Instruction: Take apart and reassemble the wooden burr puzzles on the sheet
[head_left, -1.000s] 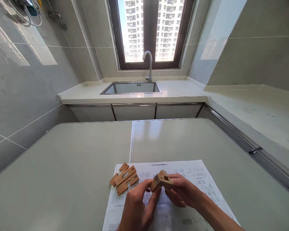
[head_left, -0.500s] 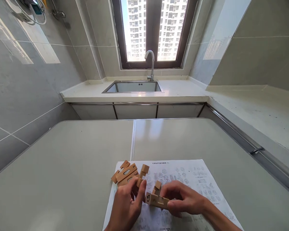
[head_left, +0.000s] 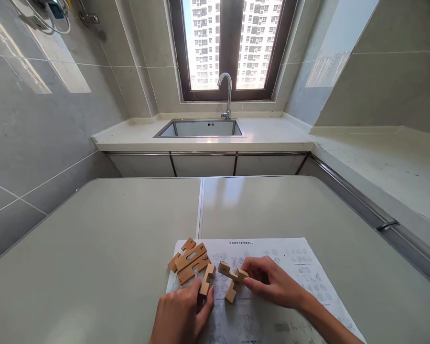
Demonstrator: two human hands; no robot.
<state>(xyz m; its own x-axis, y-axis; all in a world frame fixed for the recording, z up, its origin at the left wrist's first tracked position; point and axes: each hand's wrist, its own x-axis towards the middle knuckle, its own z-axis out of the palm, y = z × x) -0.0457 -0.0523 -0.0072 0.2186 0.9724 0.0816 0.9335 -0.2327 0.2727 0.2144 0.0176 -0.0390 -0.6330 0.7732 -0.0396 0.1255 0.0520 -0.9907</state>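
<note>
The left hand [head_left: 181,315] pinches a notched wooden piece [head_left: 207,279] over the paper sheet [head_left: 297,267]. The right hand [head_left: 272,285] has its fingertips closed on a wooden block [head_left: 232,272] just beside it (a small piece [head_left: 231,292] lies below, on the sheet).

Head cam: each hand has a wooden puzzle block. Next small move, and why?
Probably ease the right block, pinched in the right hand, leftward to meet the left block held by the left hand. They sit apart over the printed sheet, notches showing; a third block lies loose just below them.
</note>
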